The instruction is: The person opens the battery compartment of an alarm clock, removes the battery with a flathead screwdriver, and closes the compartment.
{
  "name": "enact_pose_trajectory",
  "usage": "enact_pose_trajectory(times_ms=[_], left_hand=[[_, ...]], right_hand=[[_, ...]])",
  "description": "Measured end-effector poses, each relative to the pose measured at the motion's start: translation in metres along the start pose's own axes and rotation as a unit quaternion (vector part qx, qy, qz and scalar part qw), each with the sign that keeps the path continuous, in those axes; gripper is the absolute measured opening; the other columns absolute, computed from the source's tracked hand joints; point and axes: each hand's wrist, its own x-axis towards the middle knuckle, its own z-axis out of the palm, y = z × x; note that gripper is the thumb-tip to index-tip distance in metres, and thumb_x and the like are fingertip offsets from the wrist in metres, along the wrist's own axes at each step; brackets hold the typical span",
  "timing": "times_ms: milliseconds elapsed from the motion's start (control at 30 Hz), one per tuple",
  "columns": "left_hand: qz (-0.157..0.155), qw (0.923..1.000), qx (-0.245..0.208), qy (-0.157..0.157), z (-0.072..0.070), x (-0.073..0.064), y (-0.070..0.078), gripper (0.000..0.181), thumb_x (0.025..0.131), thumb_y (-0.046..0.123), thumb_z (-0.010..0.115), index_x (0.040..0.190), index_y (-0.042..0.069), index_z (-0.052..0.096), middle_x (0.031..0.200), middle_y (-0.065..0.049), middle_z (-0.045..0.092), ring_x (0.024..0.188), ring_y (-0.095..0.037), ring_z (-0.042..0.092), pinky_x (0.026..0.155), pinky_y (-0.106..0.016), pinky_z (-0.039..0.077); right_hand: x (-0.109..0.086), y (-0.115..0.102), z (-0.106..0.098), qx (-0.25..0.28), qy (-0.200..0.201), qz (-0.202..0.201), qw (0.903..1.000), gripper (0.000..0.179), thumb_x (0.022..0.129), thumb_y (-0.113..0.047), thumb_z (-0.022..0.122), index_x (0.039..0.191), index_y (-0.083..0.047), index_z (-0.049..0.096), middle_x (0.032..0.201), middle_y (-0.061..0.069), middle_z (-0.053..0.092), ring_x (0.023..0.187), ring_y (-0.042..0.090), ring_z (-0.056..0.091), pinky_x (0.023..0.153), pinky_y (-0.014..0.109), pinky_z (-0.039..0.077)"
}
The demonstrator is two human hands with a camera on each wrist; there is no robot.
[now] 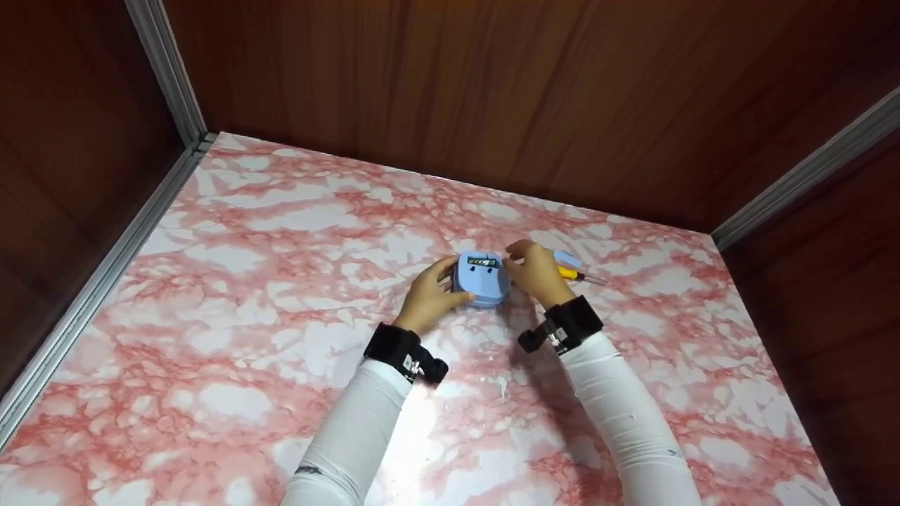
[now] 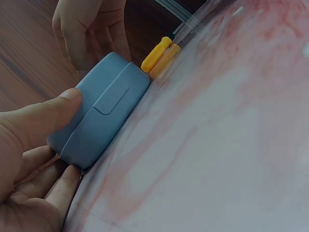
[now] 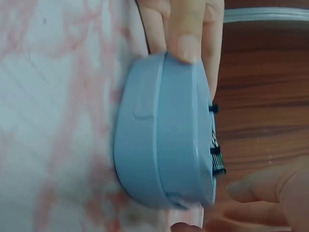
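A light blue rounded plastic box (image 1: 481, 284) sits on the marbled table top, its upper face showing a slot with a battery (image 1: 484, 262) in it. Two small black pegs (image 3: 216, 151) stick out beside the slot. My left hand (image 1: 427, 296) grips the box from its left side, thumb on the near edge and fingers around the far side. Just off the right side of the box is my right hand (image 1: 538, 274). Its thumb and fingers (image 3: 260, 186) are bent a little and apart near the battery, with nothing seen between them.
Right of the right hand lies a screwdriver (image 1: 571, 274) with a yellow handle, tip pointing right. Behind it is a flat light blue piece (image 1: 567, 258). Brown wood-grain panels (image 1: 450, 84) with metal corner rails enclose the table at the back and sides.
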Motion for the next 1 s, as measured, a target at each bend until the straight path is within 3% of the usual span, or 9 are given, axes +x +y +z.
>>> enact_pose_trajectory(times_ms=[200,367,533,633,767,1000], left_hand=[[-0.001,1.0,0.005,-0.002,0.001,0.001,0.0,0.08,0.08,0.001,0.082,0.151,0.006,0.046,0.149,-0.016,0.051,0.134,-0.029,0.053,0.108,-0.03,0.049],[-0.005,1.0,0.003,-0.001,0.001,0.001,0.0,0.08,0.08,0.0,0.082,0.151,0.007,0.046,0.15,-0.015,0.051,0.134,-0.028,0.053,0.107,-0.03,0.05],[-0.011,0.9999,-0.011,-0.004,0.0,0.001,-0.001,0.08,0.081,-0.001,0.081,0.152,0.008,0.045,0.151,-0.014,0.05,0.134,-0.028,0.053,0.104,-0.027,0.051],[-0.011,0.9997,-0.021,-0.005,0.0,0.001,-0.001,0.081,0.081,-0.003,0.08,0.152,0.007,0.044,0.151,-0.015,0.05,0.134,-0.028,0.053,0.103,-0.026,0.052],[0.001,0.9999,-0.011,-0.005,-0.001,0.001,0.0,0.078,0.081,-0.004,0.078,0.152,0.005,0.045,0.15,-0.018,0.05,0.135,-0.031,0.052,0.106,-0.028,0.05],[0.013,0.9994,0.032,-0.002,-0.001,0.003,-0.001,0.077,0.079,-0.003,0.075,0.15,0.004,0.046,0.147,-0.019,0.053,0.133,-0.031,0.054,0.109,-0.03,0.048]], right_hand=[[-0.004,-0.002,0.006,0.014,-0.017,0.001,0.9998,0.031,0.097,-0.012,0.063,0.118,0.01,0.068,0.113,0.025,0.07,0.105,0.034,0.065,0.09,0.042,0.057],[-0.009,-0.005,0.007,0.022,-0.039,0.007,0.999,0.04,0.098,-0.022,0.066,0.124,0.008,0.066,0.119,0.024,0.068,0.107,0.032,0.065,0.088,0.041,0.058],[-0.014,-0.015,0.011,0.001,-0.059,0.028,0.9979,0.051,0.092,-0.037,0.074,0.121,0.004,0.066,0.101,0.016,0.067,0.086,0.023,0.059,0.071,0.031,0.052],[-0.016,-0.021,0.016,-0.009,-0.05,0.026,0.9984,0.052,0.087,-0.039,0.08,0.113,0.004,0.066,0.092,0.012,0.065,0.078,0.021,0.057,0.064,0.029,0.049],[-0.017,-0.027,0.023,-0.024,-0.034,0.023,0.9989,0.058,0.081,-0.04,0.085,0.112,0.006,0.065,0.098,0.016,0.067,0.083,0.024,0.061,0.071,0.033,0.055],[-0.022,-0.036,0.03,-0.039,-0.029,0.048,0.9977,0.07,0.078,-0.044,0.086,0.116,0.009,0.061,0.11,0.023,0.056,0.088,0.028,0.058,0.078,0.038,0.058]])
